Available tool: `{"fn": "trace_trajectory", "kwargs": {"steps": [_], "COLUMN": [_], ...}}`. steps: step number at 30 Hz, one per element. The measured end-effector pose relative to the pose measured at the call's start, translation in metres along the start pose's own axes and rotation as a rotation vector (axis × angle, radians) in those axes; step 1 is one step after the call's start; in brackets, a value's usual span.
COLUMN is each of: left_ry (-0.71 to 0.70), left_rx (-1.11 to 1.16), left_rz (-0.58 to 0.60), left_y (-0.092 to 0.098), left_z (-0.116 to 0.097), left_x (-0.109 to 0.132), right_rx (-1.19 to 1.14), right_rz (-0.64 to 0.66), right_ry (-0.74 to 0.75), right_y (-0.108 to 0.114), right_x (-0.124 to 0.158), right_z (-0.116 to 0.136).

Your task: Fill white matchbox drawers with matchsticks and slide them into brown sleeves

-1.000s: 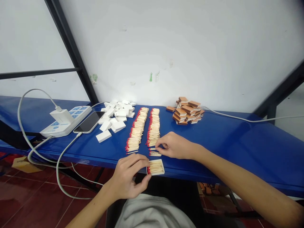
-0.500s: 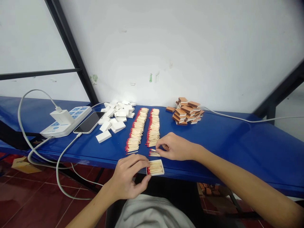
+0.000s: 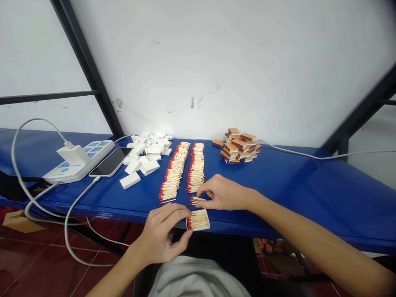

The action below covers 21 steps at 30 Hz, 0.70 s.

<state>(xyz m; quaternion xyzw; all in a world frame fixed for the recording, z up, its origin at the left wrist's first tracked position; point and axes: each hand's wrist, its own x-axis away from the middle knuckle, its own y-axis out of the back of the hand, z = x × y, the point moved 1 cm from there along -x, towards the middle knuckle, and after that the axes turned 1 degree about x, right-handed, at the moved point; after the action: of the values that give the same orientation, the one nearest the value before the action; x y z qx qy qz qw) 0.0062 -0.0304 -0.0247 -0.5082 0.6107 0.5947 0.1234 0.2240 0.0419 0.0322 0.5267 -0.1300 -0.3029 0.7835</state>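
My left hand [image 3: 168, 232] grips a white matchbox tray [image 3: 208, 223] by its left end, at the table's front edge. Red-headed matches [image 3: 198, 220] fill the tray, lying side by side. Just beyond it, my right hand [image 3: 223, 193] is closed, thumb and forefinger on a small bunch of matches [image 3: 194, 200] on the tabletop. Their red heads point left; the other ends are hidden by the fingers. Behind that bunch runs a long row of matches [image 3: 196, 167], with a second row [image 3: 175, 171] to its left.
White empty-looking trays [image 3: 148, 150] lie heaped at back left, beside a phone [image 3: 110, 162] on a cable and a power strip [image 3: 78, 162] with a charger. Brown matchboxes [image 3: 239, 146] are piled at back right on the blue table [image 3: 293, 185]. A cable [image 3: 309, 157] runs along the wall.
The whole view has shifted slightly left. My left hand still holds the tray, and my right fingers stay at the small bunch, with little visible movement.
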Motion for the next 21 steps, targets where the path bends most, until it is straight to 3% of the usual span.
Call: {"fn": "trace_trajectory", "kwargs": {"steps": [21], "left_ry": [0.0], "left_rx": [0.02], "left_rz": [0.016], "left_y": [-0.0017], "left_z": [0.0021], "left_x": [0.0007], "right_rx": [0.078], "right_rz": [0.029], "right_ry": [0.03], "right_y": [-0.0015], "right_x": [0.0019], "right_z": [-0.0051]}}
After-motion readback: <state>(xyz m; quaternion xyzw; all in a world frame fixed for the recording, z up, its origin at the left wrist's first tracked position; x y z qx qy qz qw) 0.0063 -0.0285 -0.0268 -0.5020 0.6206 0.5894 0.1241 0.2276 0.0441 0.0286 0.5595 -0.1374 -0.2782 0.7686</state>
